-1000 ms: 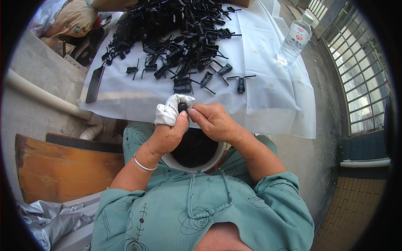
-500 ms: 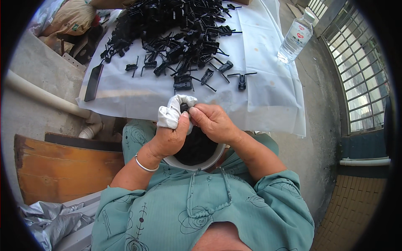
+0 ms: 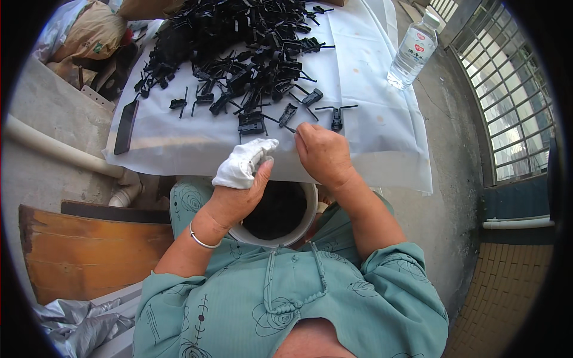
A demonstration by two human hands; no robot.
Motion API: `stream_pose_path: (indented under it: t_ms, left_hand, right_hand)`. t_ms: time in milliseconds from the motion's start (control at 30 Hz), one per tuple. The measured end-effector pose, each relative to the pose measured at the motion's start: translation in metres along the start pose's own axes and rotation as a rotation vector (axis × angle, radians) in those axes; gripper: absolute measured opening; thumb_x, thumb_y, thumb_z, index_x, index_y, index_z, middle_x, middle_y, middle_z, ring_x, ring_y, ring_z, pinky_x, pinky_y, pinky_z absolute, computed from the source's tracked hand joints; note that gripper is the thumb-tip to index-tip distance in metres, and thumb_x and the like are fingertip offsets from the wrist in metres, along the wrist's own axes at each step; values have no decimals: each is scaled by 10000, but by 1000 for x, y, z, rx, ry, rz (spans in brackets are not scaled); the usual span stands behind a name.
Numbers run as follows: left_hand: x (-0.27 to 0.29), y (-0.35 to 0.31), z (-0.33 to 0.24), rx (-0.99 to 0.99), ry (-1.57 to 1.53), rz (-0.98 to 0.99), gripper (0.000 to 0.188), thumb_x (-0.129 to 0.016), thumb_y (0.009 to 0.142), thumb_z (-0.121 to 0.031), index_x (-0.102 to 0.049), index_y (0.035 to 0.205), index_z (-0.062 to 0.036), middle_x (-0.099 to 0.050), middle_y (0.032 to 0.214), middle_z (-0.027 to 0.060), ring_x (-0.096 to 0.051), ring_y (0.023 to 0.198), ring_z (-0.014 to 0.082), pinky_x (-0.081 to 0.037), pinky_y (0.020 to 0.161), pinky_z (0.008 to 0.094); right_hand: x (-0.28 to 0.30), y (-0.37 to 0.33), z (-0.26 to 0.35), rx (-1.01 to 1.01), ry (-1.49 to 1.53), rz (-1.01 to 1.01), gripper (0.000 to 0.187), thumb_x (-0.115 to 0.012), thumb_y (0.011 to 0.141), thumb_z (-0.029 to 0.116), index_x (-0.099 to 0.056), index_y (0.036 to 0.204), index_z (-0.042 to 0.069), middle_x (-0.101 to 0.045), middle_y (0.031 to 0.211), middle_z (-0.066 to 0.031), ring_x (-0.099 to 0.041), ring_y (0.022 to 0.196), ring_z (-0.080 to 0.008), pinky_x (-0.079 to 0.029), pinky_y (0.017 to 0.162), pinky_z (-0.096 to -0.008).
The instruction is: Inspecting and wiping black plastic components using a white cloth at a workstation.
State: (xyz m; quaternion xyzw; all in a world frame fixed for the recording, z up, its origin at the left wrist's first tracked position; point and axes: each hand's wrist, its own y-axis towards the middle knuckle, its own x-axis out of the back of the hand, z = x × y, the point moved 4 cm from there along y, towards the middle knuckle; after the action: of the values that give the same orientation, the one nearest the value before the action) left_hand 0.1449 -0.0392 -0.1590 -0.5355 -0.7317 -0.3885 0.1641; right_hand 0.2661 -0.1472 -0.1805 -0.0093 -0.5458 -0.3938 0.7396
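My left hand (image 3: 242, 179) wears a white cloth glove (image 3: 239, 164) over the fingers, with the thumb bare. Its fingers curl loosely apart from the thumb, and nothing shows between them. At the front of the table my right hand (image 3: 324, 152) pinches the thin leg of a small black plastic clip (image 3: 288, 115), which lies on the white sheet. Close by lie another black clip with spread legs (image 3: 337, 119) and a blocky black clip (image 3: 251, 124). Below my hands, between my knees, stands a white bucket (image 3: 311, 209) with dark contents that I cannot make out.
A large heap of black clips (image 3: 239, 36) covers the back of the sheet-covered table (image 3: 376, 137). A clear water bottle (image 3: 413, 52) stands at its right edge, and a flat black bar (image 3: 126, 126) lies at the left. A brown board (image 3: 95, 250) leans at lower left.
The hands have parted. My right hand has moved forward and right to a clip on the sheet. The black piece between my hands earlier no longer shows, and my left hand has loosened.
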Motion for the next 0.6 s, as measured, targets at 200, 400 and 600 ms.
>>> stream_pose_path:
  t_ms: [200,400,600]
  left_hand:
    - [9,32,-4,26,-26,-261,319,-621,786,-35,-529,1084,33,-572,1027,211,-597,867,334,-474,781,332]
    - [4,32,13,364,-204,63,272,-516,868,-120,-522,1117,-11,-606,866,125,-581,612,205,-480,585,293]
    - [-14,22,17,430,-688,163,281,-551,879,-131,-515,1135,-19,-569,819,15,-488,554,49,-411,491,183]
  right_hand:
    - [16,-11,22,199,-101,-62,103,-554,808,109,-485,764,46,-537,650,-78,-563,580,-282,-449,495,-361]
    - [21,-12,26,320,369,-190,141,-609,711,-17,-535,823,26,-563,687,-95,-559,576,-259,-445,501,-343]
    - [23,-14,33,478,501,-71,167,-628,697,-44,-548,834,10,-579,708,-96,-566,582,-259,-451,508,-330]
